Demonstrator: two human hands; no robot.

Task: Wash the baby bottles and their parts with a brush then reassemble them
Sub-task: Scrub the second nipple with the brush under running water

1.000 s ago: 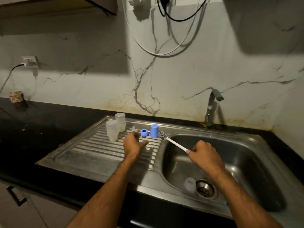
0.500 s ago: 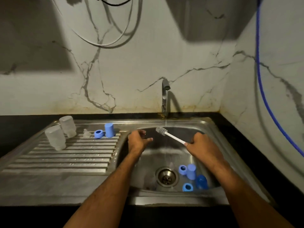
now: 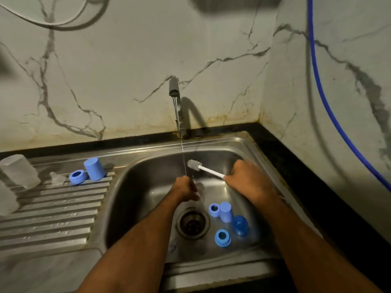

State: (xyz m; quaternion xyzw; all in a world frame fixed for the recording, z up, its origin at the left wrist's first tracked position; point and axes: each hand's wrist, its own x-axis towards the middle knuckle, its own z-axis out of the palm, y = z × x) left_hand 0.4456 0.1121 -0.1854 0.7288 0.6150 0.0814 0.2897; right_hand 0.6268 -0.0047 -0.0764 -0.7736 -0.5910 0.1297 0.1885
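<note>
The left hand (image 3: 186,190) holds a small clear part (image 3: 200,192) under the tap's (image 3: 174,89) thin stream, probably to rinse it; its fingers look curled round it, though blur hides the grip. The right hand (image 3: 246,179) clamps the brush (image 3: 204,168) just right of the water – ready to scrub. Blue rings and caps (image 3: 225,223) wait in the sink (image 3: 135,187) near the drain; more parts (image 3: 88,171) stand on the drainboard (image 3: 53,210), left.

2 bare forearms lead up to the left hand (image 3: 183,190) and the right hand (image 3: 246,181). No sleeve covers either arm up to the frame edge. Both wrists and all visible fingers are unadorned.
</note>
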